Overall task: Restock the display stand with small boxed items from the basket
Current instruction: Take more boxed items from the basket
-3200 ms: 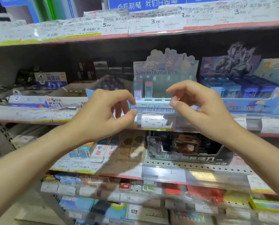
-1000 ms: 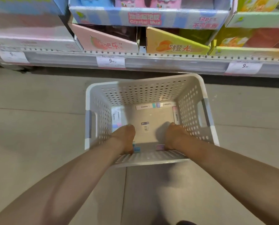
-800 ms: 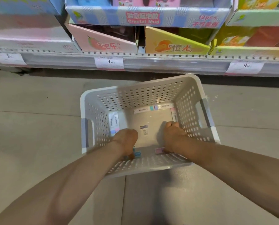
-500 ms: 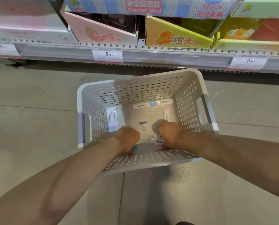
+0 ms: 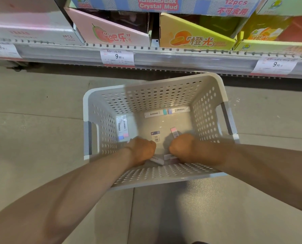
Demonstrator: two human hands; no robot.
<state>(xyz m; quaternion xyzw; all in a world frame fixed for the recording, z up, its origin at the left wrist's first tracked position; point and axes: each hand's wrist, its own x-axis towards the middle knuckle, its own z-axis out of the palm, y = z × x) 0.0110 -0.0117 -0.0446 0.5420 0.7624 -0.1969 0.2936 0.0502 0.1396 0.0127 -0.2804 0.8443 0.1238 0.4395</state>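
A white perforated basket (image 5: 208,88) stands on the floor below me. Both my hands reach down to its bottom by the near wall. My left hand (image 5: 143,150) is curled, and a small white box (image 5: 157,160) sticks out from under its fingers. My right hand (image 5: 181,147) is curled over another small box (image 5: 169,156). More small boxes lie loose: one with a pink end (image 5: 174,132), one with a barcode (image 5: 155,136), two end to end along the far wall (image 5: 154,113), and some against the left wall (image 5: 123,127). The display stand is out of view.
The store's bottom shelf (image 5: 181,57) runs across the top of the view with price tags on its edge. On it stand a pink carton (image 5: 111,34) and a yellow carton (image 5: 196,37). Grey tiled floor (image 5: 32,120) surrounds the basket.
Earlier my hands were up at the display stand on the shelf; now they are down in the basket. In the last second both hands closed in toward the boxes near the front wall.
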